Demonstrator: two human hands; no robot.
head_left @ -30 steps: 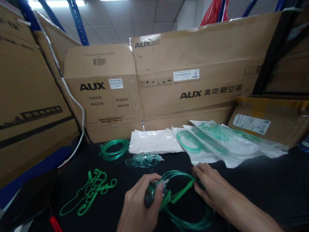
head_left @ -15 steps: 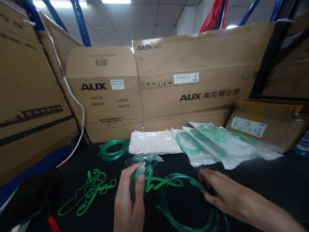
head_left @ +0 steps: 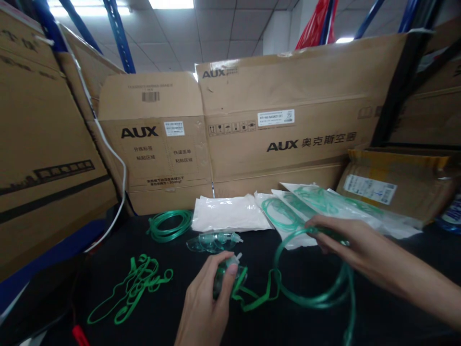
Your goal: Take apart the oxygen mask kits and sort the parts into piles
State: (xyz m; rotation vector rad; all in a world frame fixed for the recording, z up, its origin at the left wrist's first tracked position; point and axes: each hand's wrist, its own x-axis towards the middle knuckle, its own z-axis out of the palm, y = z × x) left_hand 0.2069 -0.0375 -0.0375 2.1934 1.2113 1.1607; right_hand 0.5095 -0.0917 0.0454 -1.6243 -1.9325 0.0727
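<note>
My left hand (head_left: 212,290) is closed around a green-tinted oxygen mask (head_left: 242,275), its pale connector poking up between thumb and fingers. A green elastic strap (head_left: 254,300) trails from the mask to the right along the black table. Raised at the right, my right hand (head_left: 333,235) grips a coil of green tubing (head_left: 306,300); the loops hang below the fingers and one end dangles toward the bottom edge. Just beyond my left hand lies a second clear green mask (head_left: 214,241). The palm sides of both hands are hidden.
Another tubing coil (head_left: 169,226) and a tangle of green straps (head_left: 142,288) lie on the left. Behind are a white packet (head_left: 230,214) and several clear bags (head_left: 317,206) holding green tubing. A cardboard box (head_left: 389,185) stands at the right, a dark object (head_left: 39,298) at the left.
My right hand has lifted the tubing coil off the table, up and to the right. My left hand has shifted right and slightly down with the mask, and the strap moved along.
</note>
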